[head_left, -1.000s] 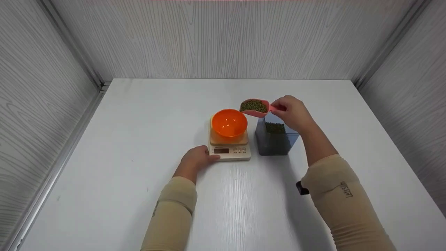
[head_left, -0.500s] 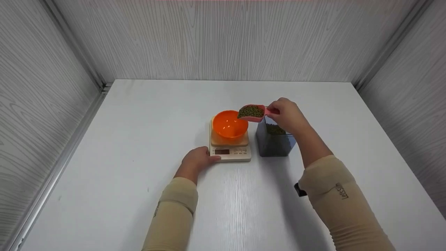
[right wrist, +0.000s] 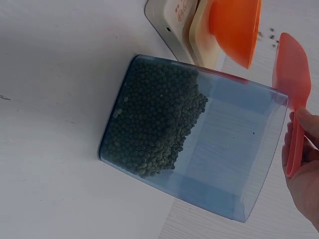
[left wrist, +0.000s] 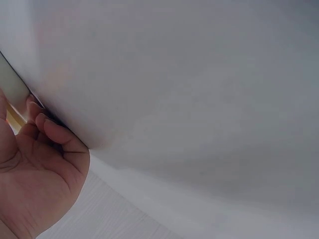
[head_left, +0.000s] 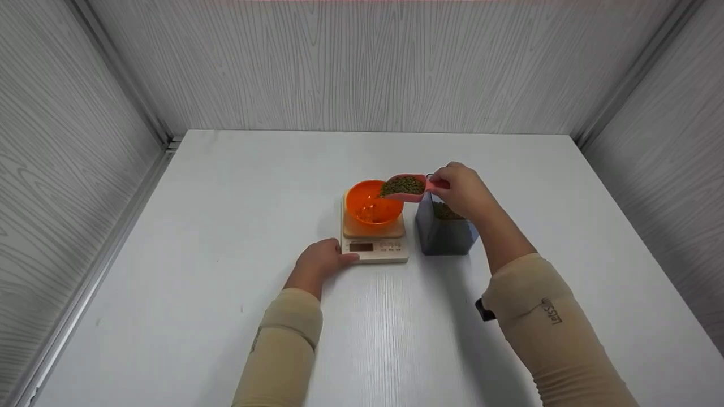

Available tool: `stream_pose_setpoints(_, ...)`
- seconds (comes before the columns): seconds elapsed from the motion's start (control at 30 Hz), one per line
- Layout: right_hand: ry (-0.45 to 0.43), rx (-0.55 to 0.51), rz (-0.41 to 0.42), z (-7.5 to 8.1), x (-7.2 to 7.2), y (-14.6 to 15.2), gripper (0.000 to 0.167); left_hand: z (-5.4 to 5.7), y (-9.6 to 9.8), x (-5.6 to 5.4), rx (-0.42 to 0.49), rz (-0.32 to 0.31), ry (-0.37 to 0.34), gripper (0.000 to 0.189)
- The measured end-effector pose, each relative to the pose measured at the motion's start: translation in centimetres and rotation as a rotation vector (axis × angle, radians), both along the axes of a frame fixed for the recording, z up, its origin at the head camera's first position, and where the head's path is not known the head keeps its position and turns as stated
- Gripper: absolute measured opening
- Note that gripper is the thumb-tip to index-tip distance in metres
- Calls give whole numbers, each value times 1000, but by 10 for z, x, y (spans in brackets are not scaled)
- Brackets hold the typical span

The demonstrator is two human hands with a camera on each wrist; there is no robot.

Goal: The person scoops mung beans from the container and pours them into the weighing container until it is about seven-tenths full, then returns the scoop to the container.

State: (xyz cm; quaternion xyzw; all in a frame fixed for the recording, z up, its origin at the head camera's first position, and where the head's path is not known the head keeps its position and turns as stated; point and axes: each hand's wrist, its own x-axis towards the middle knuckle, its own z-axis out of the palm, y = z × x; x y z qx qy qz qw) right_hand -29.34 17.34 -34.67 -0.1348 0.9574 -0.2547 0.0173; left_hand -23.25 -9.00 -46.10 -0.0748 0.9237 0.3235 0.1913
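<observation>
My right hand (head_left: 462,189) grips the handle of a pink scoop (head_left: 416,198) heaped with small green beans, likely mung beans (head_left: 403,185). The scoop's tip overlaps the right side of an orange bowl (head_left: 362,195), and a few beans drop from it in the right wrist view. Below the bowl is a white kitchen scale (head_left: 390,256) with a small dark display. My left hand (head_left: 321,259) holds the scale's front left corner, thumb on top; in the left wrist view its fingers (left wrist: 60,132) curl against the scale's side.
A clear bluish container (right wrist: 224,134), partly filled with the same green beans (right wrist: 154,109), stands just right of the scale. Pale wood-grain panels (head_left: 362,68) close off the back and sides of the white table (head_left: 254,186).
My right hand has moved the scoop left and nearer, tip over the bowl. Beans now spill from it, some showing inside the bowl. My left hand stays on the scale.
</observation>
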Motion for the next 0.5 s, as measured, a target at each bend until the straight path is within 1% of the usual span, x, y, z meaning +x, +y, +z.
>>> stream_pose_setpoints(0.07,4,4,3,1,0,0,21,1,0,0,-6,-11,6,41)
stream_pose_setpoints(0.5,3,24,4,5,0,-1,21,4,0,2,8,-1,1,40)
